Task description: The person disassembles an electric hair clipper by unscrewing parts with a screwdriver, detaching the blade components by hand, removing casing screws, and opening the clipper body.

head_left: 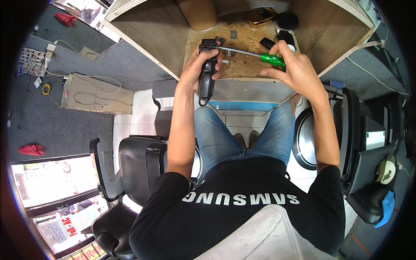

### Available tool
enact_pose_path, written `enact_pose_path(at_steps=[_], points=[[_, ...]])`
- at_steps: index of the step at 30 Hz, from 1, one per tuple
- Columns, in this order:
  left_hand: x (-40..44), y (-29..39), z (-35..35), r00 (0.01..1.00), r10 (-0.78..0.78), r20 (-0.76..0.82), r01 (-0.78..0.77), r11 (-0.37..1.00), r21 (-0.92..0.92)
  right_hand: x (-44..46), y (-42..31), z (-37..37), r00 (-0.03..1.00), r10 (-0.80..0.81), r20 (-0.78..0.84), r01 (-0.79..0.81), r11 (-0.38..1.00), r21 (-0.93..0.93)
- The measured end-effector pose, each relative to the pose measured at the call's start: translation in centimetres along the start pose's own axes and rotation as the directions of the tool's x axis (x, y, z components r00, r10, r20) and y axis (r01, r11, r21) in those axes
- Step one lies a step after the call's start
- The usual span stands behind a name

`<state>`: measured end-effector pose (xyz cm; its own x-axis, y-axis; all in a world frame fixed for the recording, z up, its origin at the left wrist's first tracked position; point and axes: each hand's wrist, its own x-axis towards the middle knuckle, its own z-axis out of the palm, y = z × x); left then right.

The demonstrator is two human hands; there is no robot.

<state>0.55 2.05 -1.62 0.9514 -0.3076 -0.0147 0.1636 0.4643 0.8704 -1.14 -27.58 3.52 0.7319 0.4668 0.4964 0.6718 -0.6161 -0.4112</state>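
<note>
My left hand [195, 67] is wrapped round a black hair clipper [207, 82], held upright with its hanging loop toward me and its head pointing away. In my right hand [299, 71] is a screwdriver with a green handle [272, 60], gripped between thumb and fingers. The screwdriver's metal shaft [240, 51] reaches left, and its tip meets the clipper's head. Whether the tip sits in a screw is too small to tell. Small metal parts [229, 52] lie close to the clipper head, partly behind the fingers.
A wooden cubby [242, 32] with a hair-strewn base surrounds the work on three sides. Inside are a tan cylinder [199, 15], a small flat plate [233, 34], a black object [268, 43] and a round black item [287, 20]. Black chairs [141, 160] stand at both sides.
</note>
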Motion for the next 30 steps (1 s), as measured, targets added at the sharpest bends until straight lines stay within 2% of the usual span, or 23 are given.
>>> enact_pose_path(at_steps=[2, 5, 8, 9, 11, 12, 14, 16, 17, 20, 23, 24, 25, 26, 27, 29, 30], points=[[0.0, 0.0, -0.2, 1.000, -0.005, 0.004, 0.005, 1.000, -0.013, 0.0, 0.4, 0.7, 0.982, -0.143, -0.126, 0.129, 0.985, -0.115], [0.0, 0.0, -0.1, 1.000, -0.003, 0.025, 0.003, 1.000, -0.011, 0.6, 0.4, 0.5, 0.941, -0.266, -0.209, 0.200, 0.935, -0.293], [0.1, 0.0, -0.5, 0.999, -0.010, 0.043, 0.011, 1.000, -0.021, -0.1, 0.8, 1.5, 0.975, -0.151, -0.165, 0.134, 0.985, -0.111], [0.1, 0.0, -0.4, 0.999, -0.014, 0.048, 0.016, 0.999, -0.029, -0.2, 1.1, 1.3, 0.998, -0.015, -0.053, 0.016, 1.000, 0.015], [0.1, 0.1, 0.0, 1.000, -0.016, 0.009, 0.015, 0.998, 0.069, -0.2, 1.6, 0.6, 0.953, 0.209, 0.217, -0.257, 0.941, 0.220], [0.0, 0.1, 0.3, 1.000, -0.017, -0.011, 0.019, 0.993, 0.116, -0.1, 1.3, 0.4, 0.940, 0.239, 0.243, -0.294, 0.929, 0.224], [0.0, -0.1, 0.0, 1.000, -0.012, -0.004, 0.013, 0.995, 0.094, 0.3, 0.6, 0.0, 0.912, 0.296, 0.283, -0.364, 0.903, 0.226], [0.1, 0.0, 0.0, 1.000, -0.011, 0.002, 0.010, 0.996, 0.089, 0.0, 0.4, 0.9, 0.998, 0.056, 0.000, -0.056, 0.991, 0.121], [0.1, 0.0, 0.1, 1.000, -0.012, -0.001, 0.012, 0.996, 0.091, -0.1, 0.4, 1.5, 0.988, -0.086, -0.126, 0.091, 0.995, 0.038], [0.1, 0.0, -0.1, 1.000, -0.027, -0.001, 0.027, 0.997, 0.069, 0.2, 0.8, 2.0, 0.929, -0.284, -0.235, 0.203, 0.926, -0.318], [0.2, 0.1, -0.2, 0.999, -0.032, -0.007, 0.033, 0.997, 0.065, -0.3, 0.3, 2.0, 0.971, -0.173, -0.162, 0.133, 0.963, -0.234], [0.2, 0.1, 0.0, 0.999, -0.032, -0.009, 0.033, 0.997, 0.068, -0.3, 0.2, 1.7, 0.999, 0.027, -0.039, -0.030, 0.995, -0.097], [0.3, 0.2, 0.2, 0.999, -0.028, -0.014, 0.030, 0.994, 0.105, 0.0, 0.1, 1.1, 0.972, 0.208, 0.108, -0.211, 0.977, 0.016], [0.2, 0.2, 0.6, 0.999, -0.025, -0.020, 0.027, 0.990, 0.141, 0.0, 0.1, 0.8, 0.893, 0.360, 0.270, -0.397, 0.912, 0.099], [0.1, 0.2, 0.8, 0.999, -0.020, -0.028, 0.025, 0.984, 0.177, 0.0, 0.3, 0.8, 0.883, 0.368, 0.293, -0.423, 0.894, 0.151], [0.1, 0.1, 0.4, 0.999, -0.035, -0.018, 0.037, 0.990, 0.136, -0.1, 0.9, 0.9, 0.861, 0.380, 0.338, -0.472, 0.845, 0.251], [0.2, 0.1, 0.3, 0.999, -0.041, -0.011, 0.042, 0.992, 0.116, -0.2, 1.0, 1.2, 0.953, 0.251, 0.170, -0.285, 0.933, 0.221]])
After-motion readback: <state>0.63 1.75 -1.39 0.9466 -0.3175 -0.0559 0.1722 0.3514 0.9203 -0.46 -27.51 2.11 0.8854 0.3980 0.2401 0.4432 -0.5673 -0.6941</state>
